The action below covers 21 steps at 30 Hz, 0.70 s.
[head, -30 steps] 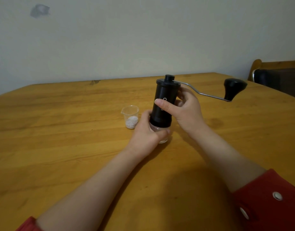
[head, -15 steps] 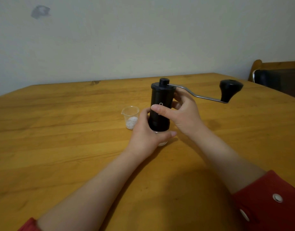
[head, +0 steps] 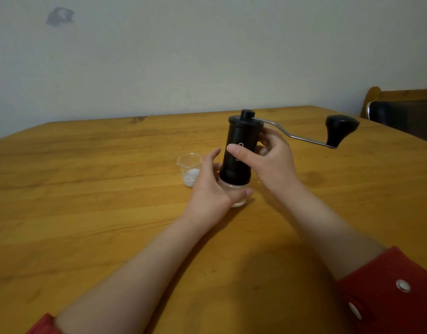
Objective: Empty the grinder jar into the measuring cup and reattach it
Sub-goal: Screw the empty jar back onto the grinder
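Pale wall [head: 207,56] at back, grey smudge top left. Amber wooden table [head: 75,225] fills most of the view, grain running across. Dark chair [head: 405,109] w/ wood frame at far right, behind the table. Two bare forearms reach in from the bottom, red sleeves [head: 388,297] w/ white snap buttons.

Grinder [head: 240,150] stands upright approx mid-table, a bit right of centre. It has a black cylindrical body, flared at the base, small black cap on top, faint pale mark on the front. Steel crank [head: 301,137] bends out to the right and ends in a black knob [head: 340,130], up in the air.

Right hand [head: 272,165] grips the black body, thumb across the front, fingers curled round the back. Left hand [head: 211,189] wraps the jar [head: 236,196] under the body, thumb across its front, one finger lifted beside the body.

Jar is clear glass, seated against the body's base, bottom on the table; contents can't tell. Measuring cup [head: 189,162], small clear plastic w/ spout, stands just left of the left hand, w/ white grains [head: 190,178] in the bottom.
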Tool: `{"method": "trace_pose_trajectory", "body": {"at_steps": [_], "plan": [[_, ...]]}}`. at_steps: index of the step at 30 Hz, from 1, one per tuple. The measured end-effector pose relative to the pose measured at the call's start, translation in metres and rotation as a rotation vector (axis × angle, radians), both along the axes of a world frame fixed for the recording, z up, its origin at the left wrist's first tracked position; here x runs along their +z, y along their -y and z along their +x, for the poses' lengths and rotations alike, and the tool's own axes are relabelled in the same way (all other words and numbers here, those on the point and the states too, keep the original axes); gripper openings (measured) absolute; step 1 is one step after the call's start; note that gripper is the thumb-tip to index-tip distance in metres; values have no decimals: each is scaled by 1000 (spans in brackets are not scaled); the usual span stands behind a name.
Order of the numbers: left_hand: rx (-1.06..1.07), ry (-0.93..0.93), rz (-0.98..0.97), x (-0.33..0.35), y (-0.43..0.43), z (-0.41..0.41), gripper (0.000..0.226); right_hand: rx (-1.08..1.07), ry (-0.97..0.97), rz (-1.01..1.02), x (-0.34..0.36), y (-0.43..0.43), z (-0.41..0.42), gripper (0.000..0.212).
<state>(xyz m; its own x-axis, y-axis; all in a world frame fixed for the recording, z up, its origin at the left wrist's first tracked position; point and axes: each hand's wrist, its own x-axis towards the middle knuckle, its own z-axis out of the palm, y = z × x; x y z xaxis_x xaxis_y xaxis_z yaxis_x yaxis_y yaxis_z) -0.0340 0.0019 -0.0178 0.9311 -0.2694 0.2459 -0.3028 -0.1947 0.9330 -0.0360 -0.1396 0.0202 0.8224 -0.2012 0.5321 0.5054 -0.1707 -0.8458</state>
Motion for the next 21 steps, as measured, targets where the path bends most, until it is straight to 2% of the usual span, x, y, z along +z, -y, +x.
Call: {"method": "trace_pose_trajectory", "body": {"at_steps": [7,16,21], "plan": [[51,61,49,1,2,-1,107,-33,-70,65,-1,1,-1,30],[-16,-36,30,1,1,0,95,-102,-149,200,-6,5,4,40],[-63,-138,-75,2,1,0,75,-44,-191,387,-8,12,6,45]]}}
